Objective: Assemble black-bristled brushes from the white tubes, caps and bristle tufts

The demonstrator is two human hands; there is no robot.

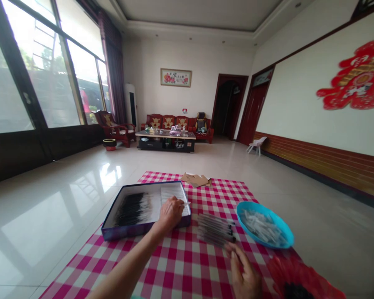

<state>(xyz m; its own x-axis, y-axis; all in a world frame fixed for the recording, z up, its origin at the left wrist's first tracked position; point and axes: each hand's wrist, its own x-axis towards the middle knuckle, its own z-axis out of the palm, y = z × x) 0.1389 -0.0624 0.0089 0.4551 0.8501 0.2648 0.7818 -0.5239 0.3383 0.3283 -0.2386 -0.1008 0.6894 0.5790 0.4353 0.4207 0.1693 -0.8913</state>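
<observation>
A left hand, fingers curled, appears to pinch a small white piece above a white slotted tray in a shallow navy box. The open, empty right hand lies just beside slim dark pens on pink gingham cloth, near a blue plastic bowl.

And here's a bare left forearm, a bare right hand, and look, a sliver of teal fabric right at the bottom edge
</observation>
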